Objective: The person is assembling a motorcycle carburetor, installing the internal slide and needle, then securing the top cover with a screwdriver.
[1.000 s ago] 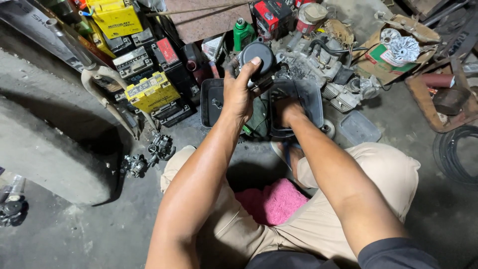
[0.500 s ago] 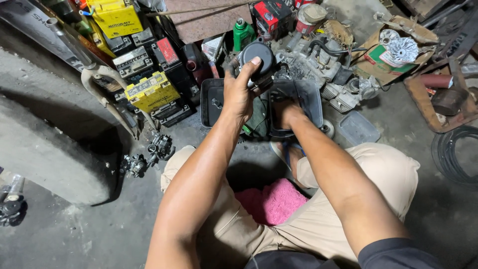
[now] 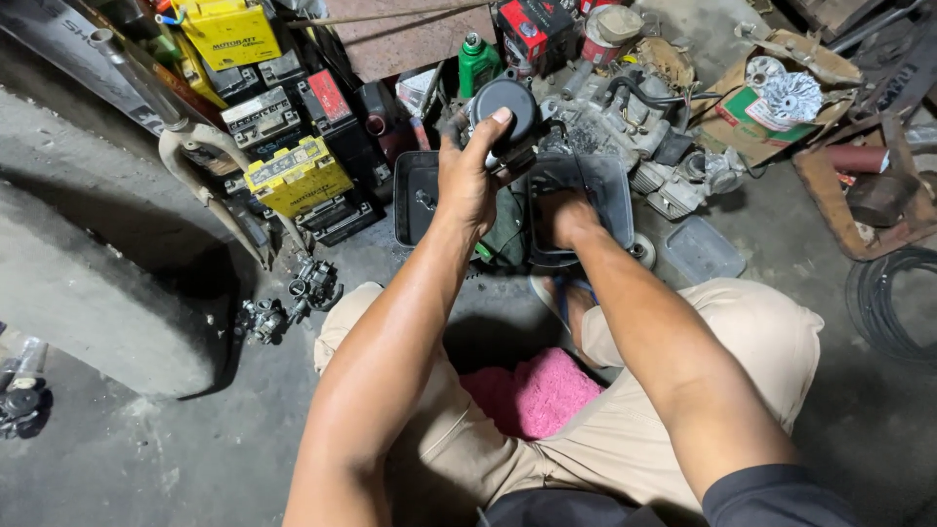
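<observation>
My left hand (image 3: pixel 472 174) grips a dark round-bodied engine part (image 3: pixel 506 115), held up above two black plastic trays. My right hand (image 3: pixel 560 219) reaches down into the right black tray (image 3: pixel 615 200); its fingers are hidden inside, so I cannot see what they touch. The left black tray (image 3: pixel 410 200) sits beside it with a small metal piece in it. I sit on the floor in tan shorts, a pink cloth (image 3: pixel 535 392) between my legs.
Yellow and black batteries (image 3: pixel 293 174) are stacked at upper left beside a metal fork leg (image 3: pixel 200 146). A grey engine block (image 3: pixel 625 122) stands behind the trays. Small carburettor parts (image 3: pixel 293 298) lie on the concrete at left. A clear lid (image 3: pixel 701 252) and coiled cable (image 3: pixel 893 307) lie at right.
</observation>
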